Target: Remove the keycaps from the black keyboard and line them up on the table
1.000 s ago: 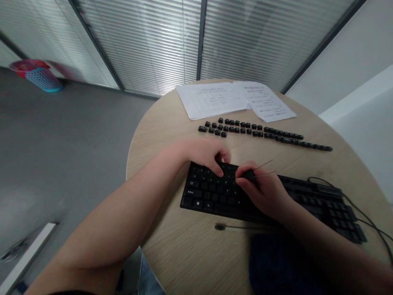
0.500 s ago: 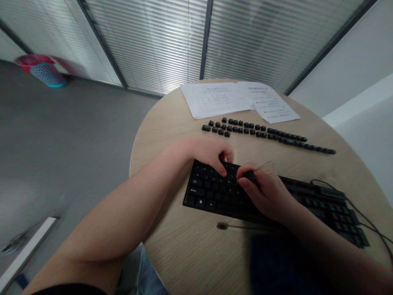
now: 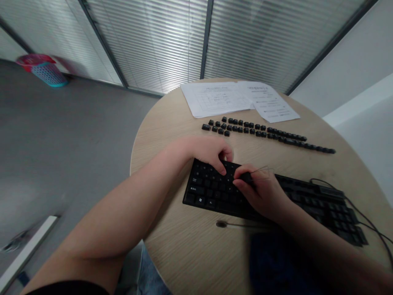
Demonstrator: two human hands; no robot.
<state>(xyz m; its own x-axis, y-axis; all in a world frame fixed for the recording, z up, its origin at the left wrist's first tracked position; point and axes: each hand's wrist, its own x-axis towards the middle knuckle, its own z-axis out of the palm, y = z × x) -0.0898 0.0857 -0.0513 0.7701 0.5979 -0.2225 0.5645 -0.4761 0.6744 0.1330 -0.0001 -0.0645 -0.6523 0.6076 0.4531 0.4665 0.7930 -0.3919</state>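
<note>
A black keyboard (image 3: 205, 190) lies at a slant on the round table, with bare key posts in its upper left rows. My left hand (image 3: 211, 152) grips its far edge, the thumb on top and the fingers curled behind. Pinched in my right hand (image 3: 264, 190) is a wire keycap puller (image 3: 246, 177); its black handle shows between thumb and fingers, and thin wire loops stick out over the hand. The fingertips are at the keyboard's upper middle, right of my left thumb. Whether they also touch a key is hidden.
Several loose black keycaps (image 3: 235, 128) stand in rows beyond the keyboard. Printed sheets (image 3: 215, 98) lie at the table's (image 3: 172, 127) far side. A dark round-ended stick (image 3: 221, 224) lies near the front edge, a cable (image 3: 371, 223) at right. A basket (image 3: 47, 73) stands on the floor.
My right hand has shifted slightly left along the keyboard with the keycap puller, and its wire loops have turned a little. My left hand has hardly moved.
</note>
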